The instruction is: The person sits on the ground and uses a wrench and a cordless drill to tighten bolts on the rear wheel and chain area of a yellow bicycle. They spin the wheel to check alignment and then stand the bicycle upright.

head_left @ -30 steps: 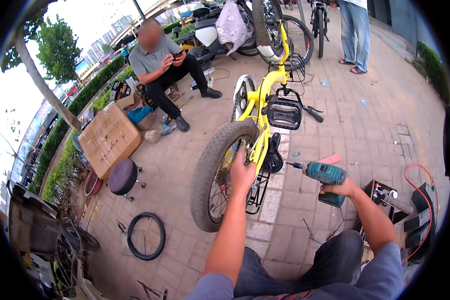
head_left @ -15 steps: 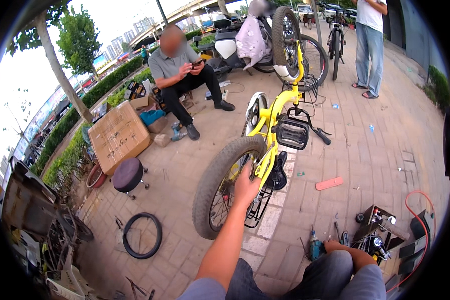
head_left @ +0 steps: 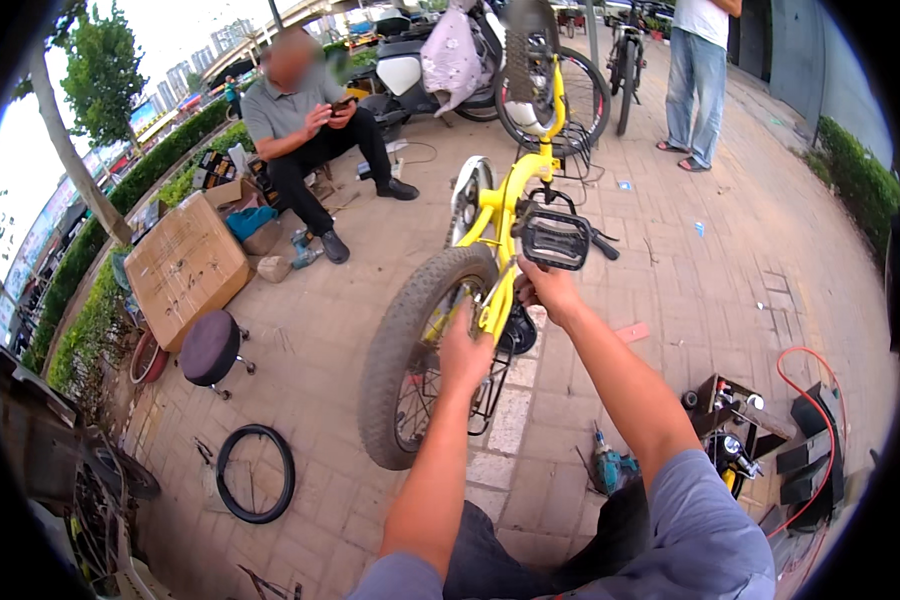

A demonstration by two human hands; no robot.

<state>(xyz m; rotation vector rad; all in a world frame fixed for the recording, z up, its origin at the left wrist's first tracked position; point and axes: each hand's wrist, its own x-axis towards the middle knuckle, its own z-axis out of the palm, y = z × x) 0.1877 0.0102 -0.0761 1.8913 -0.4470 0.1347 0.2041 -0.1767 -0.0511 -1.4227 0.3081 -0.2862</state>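
An upside-down yellow bicycle (head_left: 522, 185) stands in front of me, its fat rear tyre (head_left: 395, 345) near. My left hand (head_left: 467, 345) is closed on the frame beside that wheel's hub. My right hand (head_left: 545, 283) reaches to the frame just below the black pedal (head_left: 555, 238), fingers curled; what they hold is too small to make out. A teal drill (head_left: 612, 465) rests on the paving near my right knee.
A person (head_left: 300, 125) sits with a phone at back left; another (head_left: 695, 95) stands at back right. Around lie a cardboard box (head_left: 185, 265), round stool (head_left: 210, 345), black tyre (head_left: 223, 475), toolbox (head_left: 715, 400), red hose (head_left: 830, 430). Behind stands a scooter (head_left: 402, 70).
My right hand lowered the drill to the ground, let it go, and moved up to the bicycle frame. My left hand stays by the rear hub. The view has shifted slightly.
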